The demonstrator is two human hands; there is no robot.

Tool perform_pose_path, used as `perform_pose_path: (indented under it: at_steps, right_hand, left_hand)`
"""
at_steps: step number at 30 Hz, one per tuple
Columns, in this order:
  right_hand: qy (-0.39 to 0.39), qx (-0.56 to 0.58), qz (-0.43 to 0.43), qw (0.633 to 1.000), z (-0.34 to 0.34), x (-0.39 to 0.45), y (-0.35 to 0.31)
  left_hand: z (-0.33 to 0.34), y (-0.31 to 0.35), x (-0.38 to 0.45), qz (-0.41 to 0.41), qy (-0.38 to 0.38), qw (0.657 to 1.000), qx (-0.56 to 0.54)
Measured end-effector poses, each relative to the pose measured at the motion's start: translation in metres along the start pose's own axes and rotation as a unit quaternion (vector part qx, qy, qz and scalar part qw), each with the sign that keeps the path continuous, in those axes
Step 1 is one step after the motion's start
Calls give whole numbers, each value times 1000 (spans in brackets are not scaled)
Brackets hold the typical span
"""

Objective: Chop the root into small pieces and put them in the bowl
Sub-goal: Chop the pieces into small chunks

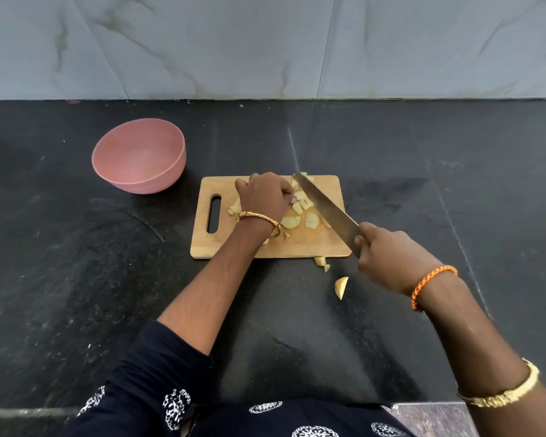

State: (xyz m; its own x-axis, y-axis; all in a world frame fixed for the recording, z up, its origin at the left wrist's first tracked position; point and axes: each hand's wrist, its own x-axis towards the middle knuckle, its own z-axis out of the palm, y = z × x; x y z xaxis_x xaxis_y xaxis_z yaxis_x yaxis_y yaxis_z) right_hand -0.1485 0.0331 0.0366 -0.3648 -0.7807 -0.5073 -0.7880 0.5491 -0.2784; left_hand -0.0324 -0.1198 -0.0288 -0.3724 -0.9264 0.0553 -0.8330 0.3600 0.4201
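My left hand point(262, 193) reaches forward over the wooden chopping board point(297, 244), knuckles up and wrist bent down, fingers curled onto the pale root pieces point(300, 208) heaped at the middle of the board. The fingertips pin a piece at the far end of the heap, just beside the blade. A gold bangle point(260, 219) sits at that wrist, and my forearm runs back to a dark printed sleeve point(158, 373).

My right hand point(388, 257) comes in from the right, fist closed tight around the handle of the chef's knife point(327, 206); the handle itself is hidden inside my grip. The blade slants up and away to the left across the board, its tip at the far edge, its edge down among the cut pieces. An orange braided thread point(429, 282) circles that wrist, and a gold watch point(501, 392) sits further up the arm.

Three stray pieces point(341, 287) lie off the board on the black counter point(76, 279), near its front edge. The pink bowl point(139, 156) stands to the board's far left, apart from it, with no pieces inside.
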Motion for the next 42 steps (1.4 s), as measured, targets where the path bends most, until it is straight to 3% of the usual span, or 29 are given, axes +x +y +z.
perform_pose_path:
  at_steps: [11, 23, 29, 34, 42]
  right_hand:
    - [-11, 30, 0, 999, 10, 14, -19]
    - [-28, -32, 16, 999, 16, -7, -4]
    - [17, 72, -4, 997, 8, -13, 13]
    - [18, 109, 14, 994, 1, 6, 13]
    - [23, 131, 16, 991, 9, 21, 2]
  left_hand:
    - [8, 6, -10, -34, 56, 998, 5]
    - [9, 8, -14, -45, 74, 996, 9]
    - [-1, 4, 9, -5, 55, 998, 15]
    - [4, 5, 31, 96, -66, 993, -20]
    - [8, 5, 24, 100, -58, 993, -15]
